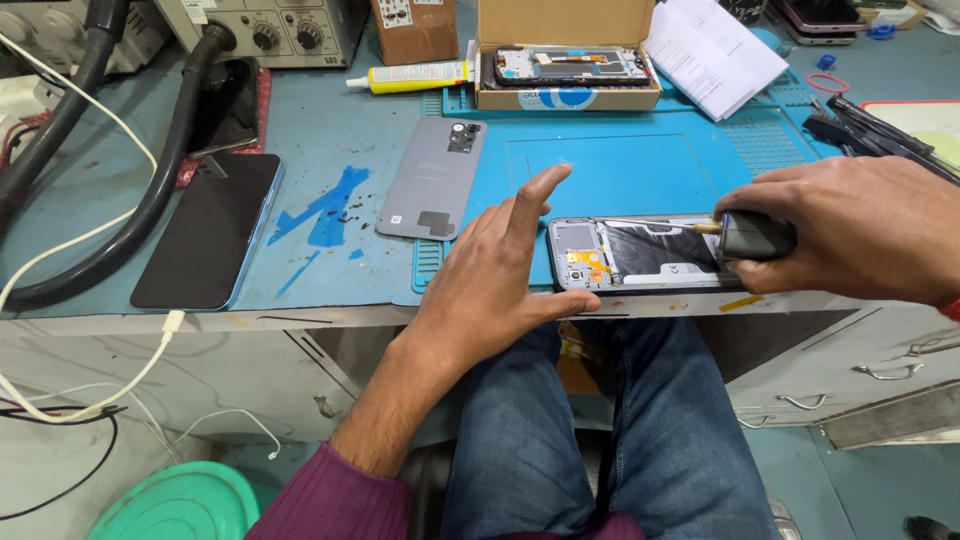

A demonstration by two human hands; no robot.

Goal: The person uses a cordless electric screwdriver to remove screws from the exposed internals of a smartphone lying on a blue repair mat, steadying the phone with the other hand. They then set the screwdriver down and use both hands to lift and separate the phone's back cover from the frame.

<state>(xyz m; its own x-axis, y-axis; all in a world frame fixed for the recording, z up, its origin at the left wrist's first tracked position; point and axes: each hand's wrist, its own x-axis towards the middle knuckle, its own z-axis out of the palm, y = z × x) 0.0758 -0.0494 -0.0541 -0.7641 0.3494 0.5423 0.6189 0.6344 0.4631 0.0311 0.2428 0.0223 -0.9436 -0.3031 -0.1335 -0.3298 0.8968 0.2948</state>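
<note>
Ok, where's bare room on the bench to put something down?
The blue mat is free between the box and the opened phone. A smaller patch lies between the black phone and grey back cover. The right edge, by the tools, is crowded.

The blue mat (620,165) lies bare between the cardboard box (567,50) and the opened phone (640,255), leaving room to pass. To the left, the grey back cover (432,180) and the dark phone (210,230) flank a strip of bare tabletop (320,130). The black hoses (150,170) block the far left; tweezers (870,130) crowd the right.
</note>
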